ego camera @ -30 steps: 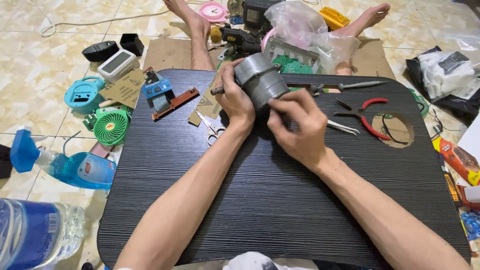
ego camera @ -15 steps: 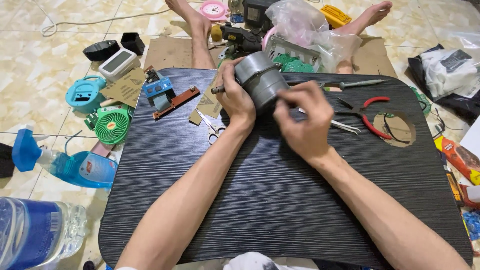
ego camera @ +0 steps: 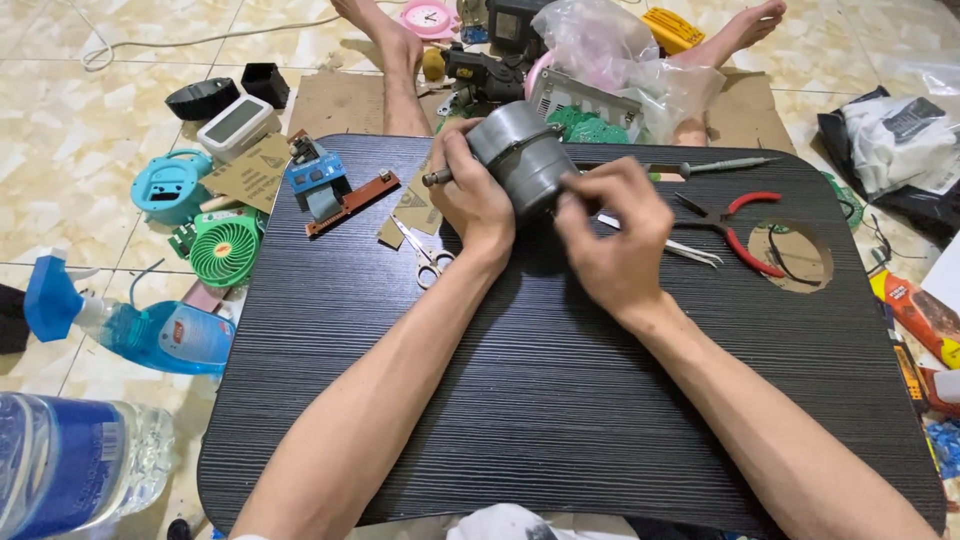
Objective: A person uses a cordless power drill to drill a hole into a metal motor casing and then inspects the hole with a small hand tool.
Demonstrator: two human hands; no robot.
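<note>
A grey round motor housing point(ego camera: 520, 160) with a short shaft pointing left is held over the far part of a black low table point(ego camera: 560, 400). My left hand point(ego camera: 470, 200) grips it from the left side, thumb near the shaft. Against the housing's near right side, my right hand point(ego camera: 610, 235) has its fingertips pinched together; whether they hold a small part is hidden. Both forearms reach in from the near edge.
Small scissors point(ego camera: 425, 255), red-handled pliers point(ego camera: 740, 225), tweezers point(ego camera: 690, 250), a screwdriver point(ego camera: 715, 165) and sandpaper pieces lie on the table. A round hole point(ego camera: 795, 255) is at its right. On the floor: a green mini fan point(ego camera: 222, 250), spray bottle point(ego camera: 140, 330), water bottle point(ego camera: 70, 465), plastic bags.
My right hand has shifted slightly along the motor's near side, fingers working against it. The left hand and motor stay almost in place.
</note>
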